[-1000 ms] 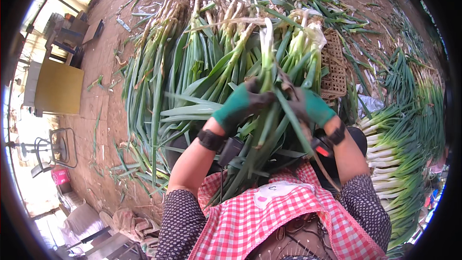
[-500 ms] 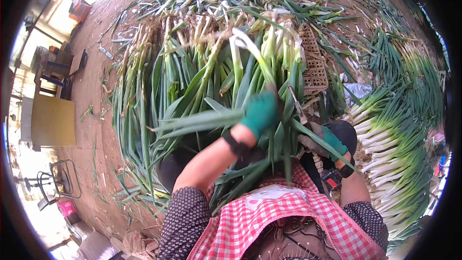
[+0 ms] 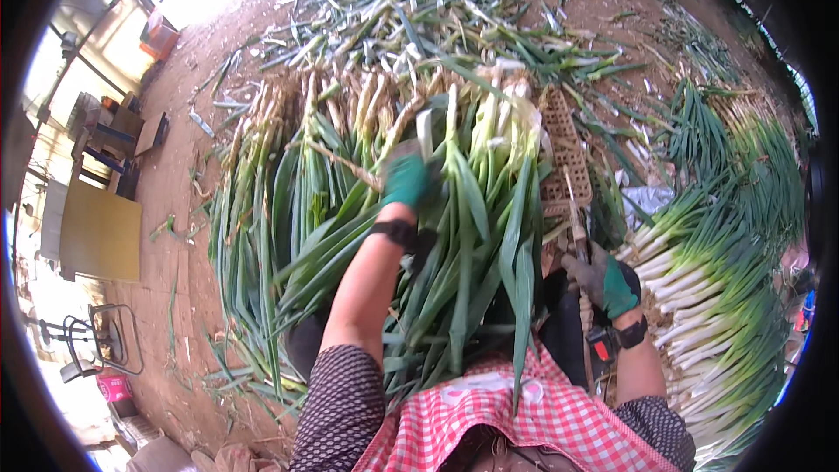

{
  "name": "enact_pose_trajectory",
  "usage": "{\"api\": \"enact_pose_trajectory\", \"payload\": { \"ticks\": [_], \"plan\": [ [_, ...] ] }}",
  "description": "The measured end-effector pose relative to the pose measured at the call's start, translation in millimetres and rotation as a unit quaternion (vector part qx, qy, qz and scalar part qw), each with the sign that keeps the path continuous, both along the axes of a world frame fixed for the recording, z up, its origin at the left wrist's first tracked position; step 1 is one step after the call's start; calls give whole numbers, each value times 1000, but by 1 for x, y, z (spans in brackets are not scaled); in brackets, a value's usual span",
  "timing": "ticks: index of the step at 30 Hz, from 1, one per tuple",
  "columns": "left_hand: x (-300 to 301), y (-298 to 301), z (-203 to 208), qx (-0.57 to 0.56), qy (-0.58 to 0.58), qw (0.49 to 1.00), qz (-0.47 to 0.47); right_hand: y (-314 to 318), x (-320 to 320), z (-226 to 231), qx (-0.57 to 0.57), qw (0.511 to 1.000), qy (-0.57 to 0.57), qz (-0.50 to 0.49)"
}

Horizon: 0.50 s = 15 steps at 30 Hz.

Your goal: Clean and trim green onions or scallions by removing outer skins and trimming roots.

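My left hand (image 3: pixel 407 177), in a green glove with a grey palm, is closed over the heap of green onions (image 3: pixel 288 201) before me. A brownish unpeeled green onion stalk (image 3: pixel 350 164) sticks out from it to the left; blur smears the fingertips. My right hand (image 3: pixel 603 281), gloved alike, is wrapped round a thin metal-tipped air gun (image 3: pixel 575 220) pointing away from me. A hose hangs below it toward my lap. Just right of my left hand lie paler, cleaned green onions (image 3: pixel 496 127), their leaves hanging over my apron (image 3: pixel 489 398).
A beige plastic crate (image 3: pixel 566 157) shows beside the heap. Rows of white-stalked green onions (image 3: pixel 690 297) lie at my right. Stripped leaves (image 3: pixel 419 22) litter the floor beyond. A yellow board (image 3: pixel 100 232) and a metal-framed chair (image 3: pixel 100 336) are at the left.
My left hand has moved left, leaving the white-stalked green onion on the heap and closing at a brownish one. My right hand and the air gun have shifted slightly right and down.
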<state>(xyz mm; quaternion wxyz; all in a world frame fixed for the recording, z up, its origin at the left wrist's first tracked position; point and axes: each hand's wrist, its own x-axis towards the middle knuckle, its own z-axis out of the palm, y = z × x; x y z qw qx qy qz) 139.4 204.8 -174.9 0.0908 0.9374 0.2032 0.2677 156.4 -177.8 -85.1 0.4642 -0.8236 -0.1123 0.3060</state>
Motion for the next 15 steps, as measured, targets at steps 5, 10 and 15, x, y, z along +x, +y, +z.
{"api": "enact_pose_trajectory", "payload": {
  "ticks": [5, 10, 15],
  "plan": [
    [-66, 26, 12, -150, 245, 948, 139, -2, 1, 21, 0, 1000, 3, -21],
    [-44, -15, 52, -136, 357, 924, 19, 63, -2, 36, -27, 978, -177, 105],
    [-45, -23, -23, -290, 240, 926, -27, 121, -7, 31, -27, 978, -105, 177]
  ]
}}
